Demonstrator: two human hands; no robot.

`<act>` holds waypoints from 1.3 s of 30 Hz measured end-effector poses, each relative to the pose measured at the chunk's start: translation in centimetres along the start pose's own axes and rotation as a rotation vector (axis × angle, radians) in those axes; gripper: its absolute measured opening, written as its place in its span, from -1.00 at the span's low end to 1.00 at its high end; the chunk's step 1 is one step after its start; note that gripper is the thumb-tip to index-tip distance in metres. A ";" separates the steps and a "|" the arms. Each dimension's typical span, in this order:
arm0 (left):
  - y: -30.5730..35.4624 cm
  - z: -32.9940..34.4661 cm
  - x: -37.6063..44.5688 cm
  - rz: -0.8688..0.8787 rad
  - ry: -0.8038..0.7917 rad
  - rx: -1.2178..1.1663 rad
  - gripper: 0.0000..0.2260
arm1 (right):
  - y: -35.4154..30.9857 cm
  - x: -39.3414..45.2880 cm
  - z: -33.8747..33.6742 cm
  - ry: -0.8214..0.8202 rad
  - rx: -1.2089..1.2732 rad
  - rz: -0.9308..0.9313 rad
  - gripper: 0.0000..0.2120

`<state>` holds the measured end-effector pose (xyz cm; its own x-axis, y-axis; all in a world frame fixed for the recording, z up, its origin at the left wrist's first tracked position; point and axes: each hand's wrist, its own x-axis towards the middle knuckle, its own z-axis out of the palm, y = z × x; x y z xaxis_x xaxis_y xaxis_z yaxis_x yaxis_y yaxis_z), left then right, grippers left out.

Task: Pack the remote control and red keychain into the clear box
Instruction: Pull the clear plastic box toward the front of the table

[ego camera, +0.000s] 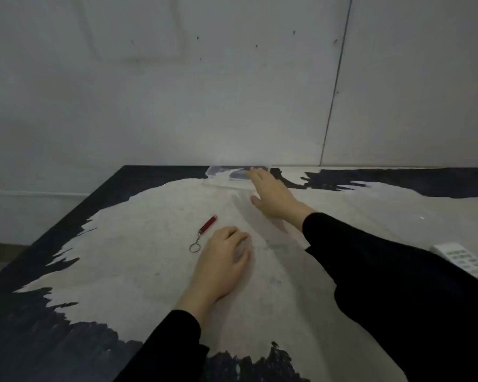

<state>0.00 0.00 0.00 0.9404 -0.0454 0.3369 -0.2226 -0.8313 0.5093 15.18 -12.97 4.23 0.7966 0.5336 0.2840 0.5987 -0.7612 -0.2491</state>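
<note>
The clear box [224,173] sits at the far edge of the table against the wall. My right hand [271,195] is stretched out to it, fingers spread, fingertips at its right side; I cannot tell whether they grip it. The red keychain [207,224], a small red cylinder with a chain and metal ring [194,247], lies mid-table. My left hand [224,260] rests palm-down on the table just right of the ring, fingers loosely curled, holding nothing. The white remote control [465,261] lies at the right edge, partly behind my right sleeve.
The table [122,257] has a pale grey top with black painted patches and a dark left edge that drops to the floor. A grey wall [177,92] stands directly behind the table.
</note>
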 end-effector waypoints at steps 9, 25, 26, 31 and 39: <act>-1.0 0.4 0.8 0.055 0.051 0.011 -0.70 | 2.2 1.2 0.1 0.051 -0.145 0.104 -0.62; -0.9 -0.2 0.4 -0.012 -0.047 -0.025 -0.74 | 3.2 -21.3 -6.5 0.063 -0.006 0.081 -0.83; -0.8 -0.2 0.4 -0.011 -0.048 -0.019 -0.74 | 3.0 -22.1 -6.6 0.059 -0.025 0.068 -0.83; -0.6 -0.3 0.3 -0.005 -0.058 0.013 -0.74 | 2.3 -24.4 -6.7 0.067 -0.033 0.025 -0.78; 1.9 -0.5 0.2 -0.099 0.027 -0.344 -0.74 | 6.0 -26.1 -8.4 0.370 0.015 0.416 -0.68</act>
<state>-0.39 -1.35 1.41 0.9555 0.0445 0.2916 -0.2089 -0.5959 0.7754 -2.75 -34.55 3.13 0.8852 0.0223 0.4647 0.2435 -0.8734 -0.4218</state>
